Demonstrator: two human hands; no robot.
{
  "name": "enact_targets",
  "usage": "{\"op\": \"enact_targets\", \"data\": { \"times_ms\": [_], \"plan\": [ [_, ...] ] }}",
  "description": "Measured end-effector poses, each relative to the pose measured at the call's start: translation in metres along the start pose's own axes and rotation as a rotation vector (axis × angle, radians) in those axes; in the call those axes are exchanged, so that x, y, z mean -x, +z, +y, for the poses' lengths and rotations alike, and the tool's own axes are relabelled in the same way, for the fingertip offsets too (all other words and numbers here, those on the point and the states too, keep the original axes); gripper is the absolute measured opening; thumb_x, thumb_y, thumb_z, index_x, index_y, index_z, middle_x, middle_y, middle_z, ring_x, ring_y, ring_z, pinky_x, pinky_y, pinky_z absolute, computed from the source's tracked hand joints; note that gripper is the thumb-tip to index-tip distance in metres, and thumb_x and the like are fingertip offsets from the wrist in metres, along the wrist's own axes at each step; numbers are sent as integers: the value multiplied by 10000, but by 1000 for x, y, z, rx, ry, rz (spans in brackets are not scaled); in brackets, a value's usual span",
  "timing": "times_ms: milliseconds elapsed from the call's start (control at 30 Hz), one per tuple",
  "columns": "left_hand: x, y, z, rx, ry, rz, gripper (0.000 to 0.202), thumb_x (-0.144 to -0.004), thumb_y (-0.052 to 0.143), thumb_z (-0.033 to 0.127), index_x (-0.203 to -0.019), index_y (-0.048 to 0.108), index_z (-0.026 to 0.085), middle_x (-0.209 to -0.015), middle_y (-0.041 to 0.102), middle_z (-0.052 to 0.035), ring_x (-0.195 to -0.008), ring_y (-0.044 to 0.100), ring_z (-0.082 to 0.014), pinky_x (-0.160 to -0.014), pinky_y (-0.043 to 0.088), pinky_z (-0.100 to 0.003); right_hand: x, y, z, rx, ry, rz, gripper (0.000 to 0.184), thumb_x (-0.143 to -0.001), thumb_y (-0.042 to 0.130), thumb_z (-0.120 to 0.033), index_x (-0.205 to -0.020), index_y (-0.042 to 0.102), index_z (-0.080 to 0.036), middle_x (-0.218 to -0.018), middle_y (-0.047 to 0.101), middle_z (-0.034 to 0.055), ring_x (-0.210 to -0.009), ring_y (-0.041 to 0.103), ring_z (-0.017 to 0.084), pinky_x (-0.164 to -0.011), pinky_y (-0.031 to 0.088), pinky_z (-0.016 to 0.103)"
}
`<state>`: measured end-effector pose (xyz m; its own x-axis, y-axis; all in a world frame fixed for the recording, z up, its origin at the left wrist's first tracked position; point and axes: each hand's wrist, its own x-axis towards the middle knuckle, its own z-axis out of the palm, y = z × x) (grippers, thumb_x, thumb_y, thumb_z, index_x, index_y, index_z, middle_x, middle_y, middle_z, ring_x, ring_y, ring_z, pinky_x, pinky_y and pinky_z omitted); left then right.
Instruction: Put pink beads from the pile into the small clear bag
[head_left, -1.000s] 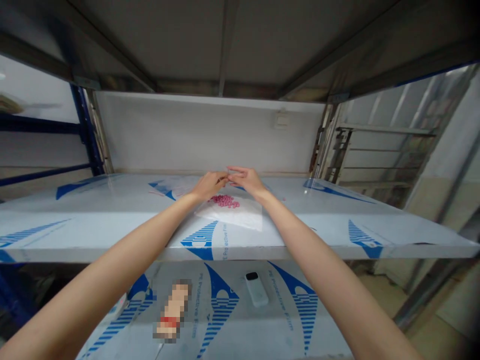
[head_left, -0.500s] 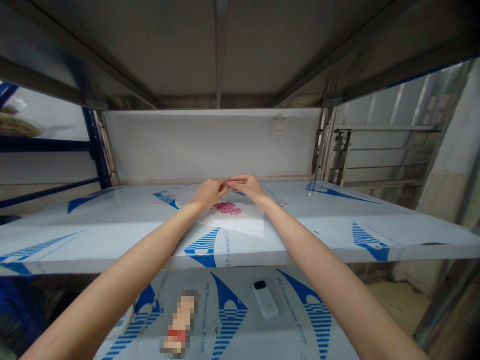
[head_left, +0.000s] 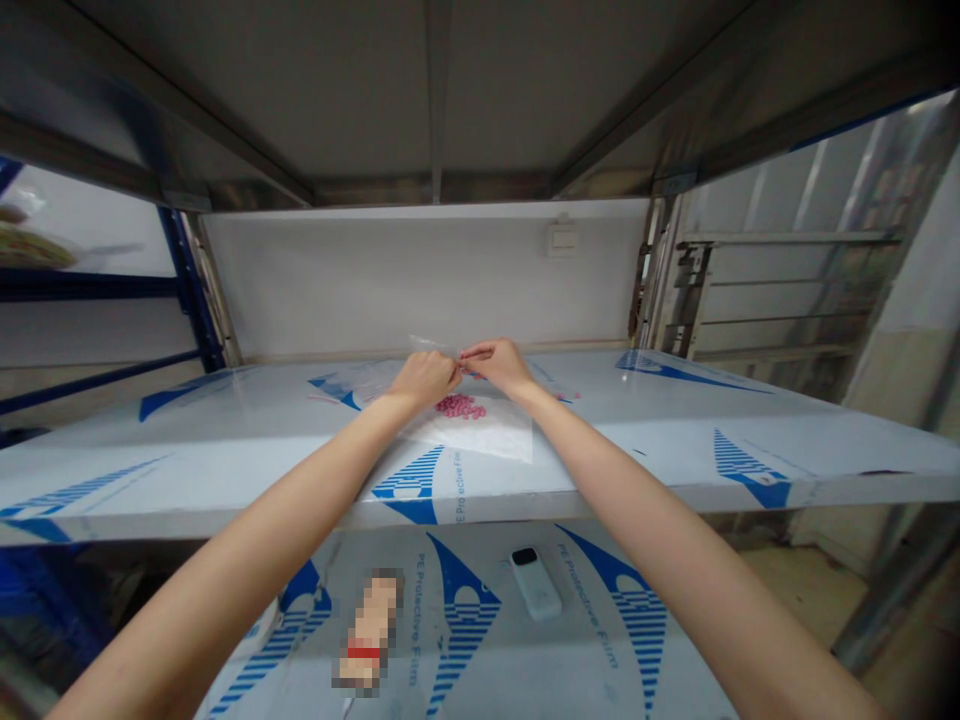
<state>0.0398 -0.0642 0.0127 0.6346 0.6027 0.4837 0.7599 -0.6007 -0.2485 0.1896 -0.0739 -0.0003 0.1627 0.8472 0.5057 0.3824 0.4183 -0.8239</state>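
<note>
Nearest, on the lower shelf (head_left: 525,660), a pale rounded device (head_left: 537,585) with a dark end lies to the right and a blurred-out object (head_left: 373,630) to the left. Near the left forearm a pale object (head_left: 259,632) shows only in part.

Beyond and above, the film-covered upper shelf (head_left: 637,430) carries a thin translucent plastic piece (head_left: 491,440), near its middle. Whether this is a bag or a flat sheet is hard to tell. A heap of small pink beads (head_left: 460,407) lies at its far part, between the forearms and just nearer than the hands; whether they rest on the plastic or inside it is not clear.

The left hand (head_left: 430,379) is bent over with its fingers curled in, their tips mostly hidden, so its hold cannot be told. The right hand (head_left: 495,362) meets it from the right, thumb and fingers drawn together towards a pinch; anything between the tips is too small to make out. The step in hand looks like fine fingertip work just over the heap, and such work calls for steady, light fingers.

To the right of the right hand lie a few loose pink pieces (head_left: 577,396). Just beyond the left hand a clear plastic edge (head_left: 430,343) stands up; its contents cannot be seen. Farthest is the pale wall (head_left: 337,275) with a switch (head_left: 562,240).
</note>
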Motion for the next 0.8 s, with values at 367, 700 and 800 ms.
{"op": "enact_targets", "data": {
  "times_ms": [367, 700, 800],
  "plan": [
    [3, -7, 3, -29, -179, 108, 404, -884, 388, 269, -901, 758, 106, -899, 730, -192, -878, 692, -298, -719, 487, -349, -4, -4, 0, 248, -75, 102, 168, -695, 654, -83, -813, 766, -124, -735, 735, 63, -688, 682, 170, -626, 542, 240],
    [3, 3, -4, 181, -49, 222, 309, -834, 442, 285, -660, 671, 170, -651, 660, -71, -653, 601, -195, -601, 367, -283, 2, -3, 1, 25, 52, -96, 248, -780, 633, -43, -1012, 670, -121, -839, 727, 60, -532, 646, 109, -475, 507, 197],
    [4, 3, -8, 163, -25, 285, 285, -830, 448, 281, -643, 634, 171, -645, 640, -71, -646, 584, -198, -612, 377, -296, 1, -5, -2, -38, 127, -93, 188, -817, 536, 4, -884, 667, -112, -720, 706, 36, -495, 638, 109, -490, 510, 203]
  ]
}}
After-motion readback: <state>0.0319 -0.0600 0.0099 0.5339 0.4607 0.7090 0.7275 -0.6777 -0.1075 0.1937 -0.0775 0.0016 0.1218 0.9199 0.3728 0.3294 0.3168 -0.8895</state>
